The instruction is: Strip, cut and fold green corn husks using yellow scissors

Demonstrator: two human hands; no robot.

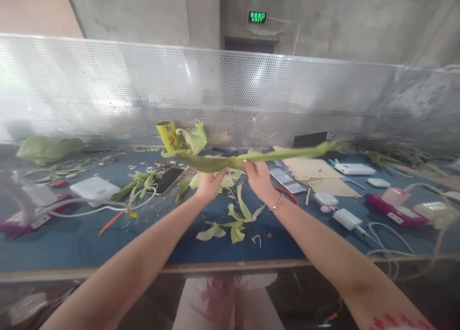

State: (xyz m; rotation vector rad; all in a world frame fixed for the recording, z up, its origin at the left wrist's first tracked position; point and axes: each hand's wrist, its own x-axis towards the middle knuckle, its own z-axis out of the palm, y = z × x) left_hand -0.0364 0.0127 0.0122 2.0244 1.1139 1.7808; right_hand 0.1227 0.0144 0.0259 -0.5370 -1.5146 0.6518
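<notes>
A long green leafy stalk is held crosswise above the table, blurred toward its right tip. My left hand grips its thicker, leafy part, where a broad pale leaf curls upward. My right hand is closed on the stalk a little to the right, thumb and fingers pinching it near the middle. Parts of the fingers are hidden by the stalk. Below both hands, torn loose leaves lie scattered on the blue tabletop.
A dark phone and a leafy bunch lie to the left. A yellow roll stands behind. On the right are another phone, brown paper, a white charger and a purple power strip. A perforated metal partition closes the back.
</notes>
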